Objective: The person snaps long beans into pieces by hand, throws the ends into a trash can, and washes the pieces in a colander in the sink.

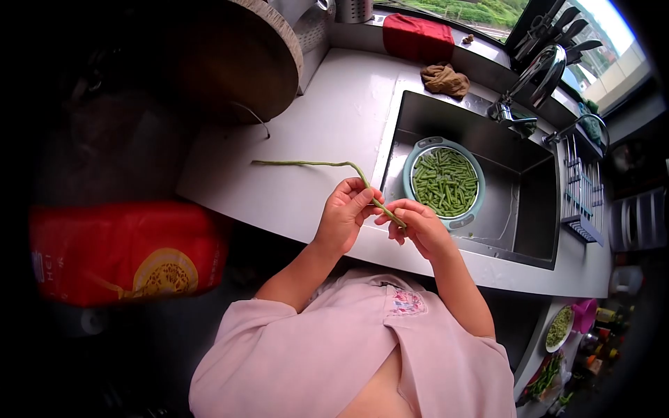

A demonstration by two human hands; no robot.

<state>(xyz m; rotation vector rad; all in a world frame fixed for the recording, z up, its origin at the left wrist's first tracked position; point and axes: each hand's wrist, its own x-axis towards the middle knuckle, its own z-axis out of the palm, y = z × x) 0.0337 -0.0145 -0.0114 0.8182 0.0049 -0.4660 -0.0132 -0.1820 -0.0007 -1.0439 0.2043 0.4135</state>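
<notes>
A long green bean (306, 164) stretches from the counter on the left into both of my hands. My left hand (346, 211) pinches it between thumb and fingers near its middle. Close beside it, my right hand (414, 221) grips the bean near its right end, by the counter's front edge. To the right, in the sink (498, 240), sits a light blue round basin (410, 177) holding many short cut pieces of green bean (446, 181). The fingertips partly cover the bean where I hold it.
A chrome faucet (519, 94) rises behind the sink. A brown cloth (446, 80) and a red cloth (418, 38) lie at the back. A dish rack (584, 191) stands on the right. A large round wooden board (279, 42) leans at left, above a red bag (132, 251).
</notes>
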